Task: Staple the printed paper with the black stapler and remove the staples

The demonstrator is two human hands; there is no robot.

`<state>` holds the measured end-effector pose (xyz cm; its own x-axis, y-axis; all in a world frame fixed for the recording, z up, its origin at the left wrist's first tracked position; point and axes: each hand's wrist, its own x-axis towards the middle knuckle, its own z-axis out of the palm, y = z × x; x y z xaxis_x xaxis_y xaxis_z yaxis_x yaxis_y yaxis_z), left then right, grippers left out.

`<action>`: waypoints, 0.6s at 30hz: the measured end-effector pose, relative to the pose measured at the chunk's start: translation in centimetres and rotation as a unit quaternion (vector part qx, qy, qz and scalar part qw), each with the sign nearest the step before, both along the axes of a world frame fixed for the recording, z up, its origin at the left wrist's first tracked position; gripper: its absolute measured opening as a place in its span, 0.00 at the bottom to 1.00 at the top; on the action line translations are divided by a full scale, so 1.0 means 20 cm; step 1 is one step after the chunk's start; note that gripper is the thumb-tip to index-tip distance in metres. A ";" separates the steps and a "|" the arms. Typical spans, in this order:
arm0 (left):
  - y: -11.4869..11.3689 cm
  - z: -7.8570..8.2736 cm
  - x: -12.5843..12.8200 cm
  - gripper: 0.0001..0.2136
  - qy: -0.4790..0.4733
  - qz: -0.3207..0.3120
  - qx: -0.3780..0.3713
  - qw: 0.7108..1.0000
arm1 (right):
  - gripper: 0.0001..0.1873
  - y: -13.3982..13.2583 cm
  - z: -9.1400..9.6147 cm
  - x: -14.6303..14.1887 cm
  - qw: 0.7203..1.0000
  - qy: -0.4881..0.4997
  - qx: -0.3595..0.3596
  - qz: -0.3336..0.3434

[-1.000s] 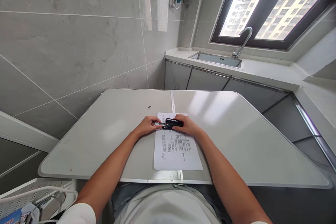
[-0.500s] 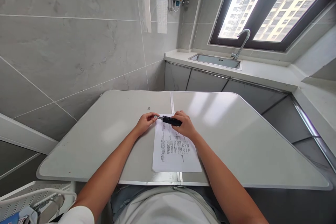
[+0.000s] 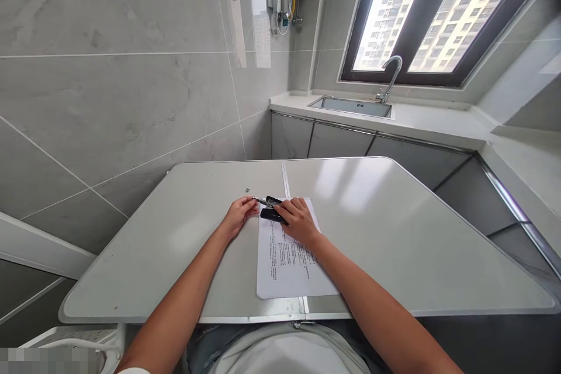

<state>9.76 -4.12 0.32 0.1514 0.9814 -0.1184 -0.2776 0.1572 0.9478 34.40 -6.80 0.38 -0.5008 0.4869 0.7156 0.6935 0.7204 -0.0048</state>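
A black stapler [image 3: 272,215] lies across the upper part of a printed sheet of paper [image 3: 291,269], its two black halves spread apart with metal showing between them. My right hand [image 3: 300,222] is wrapped over the stapler's right end. At the other end, the fingers of my left hand [image 3: 240,213] are pinched on the narrow metal part that sticks out to the left. Whether a smaller piece is between those fingertips is too small to tell. Just beyond my left hand, some tiny metal bits, seemingly staples [image 3: 248,190], rest on the table.
The pale folding table [image 3: 372,263] has a seam down its middle. Behind it are a counter with a sink [image 3: 350,106] and a faucet [image 3: 391,79] below a window. A tiled wall [image 3: 131,99] rises on the left, and a white rack [image 3: 74,336] stands at lower left.
The stapler has gone from closed-looking to spread, its black halves now apart. My right hand has shifted slightly left and down with it. The whole view has tilted up a little.
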 end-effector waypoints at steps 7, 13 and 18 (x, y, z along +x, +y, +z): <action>-0.02 0.04 -0.01 0.09 -0.101 -0.091 -0.046 0.990 | 0.25 0.00 0.00 0.00 0.999 -0.034 0.036 -0.022; -0.01 0.03 -0.02 0.10 -0.121 -0.087 -0.046 0.988 | 0.23 -0.01 0.02 0.00 0.997 -0.079 0.021 -0.003; -0.01 0.03 -0.02 0.11 -0.135 -0.082 -0.043 0.987 | 0.25 0.00 0.01 0.01 0.997 -0.063 0.028 -0.018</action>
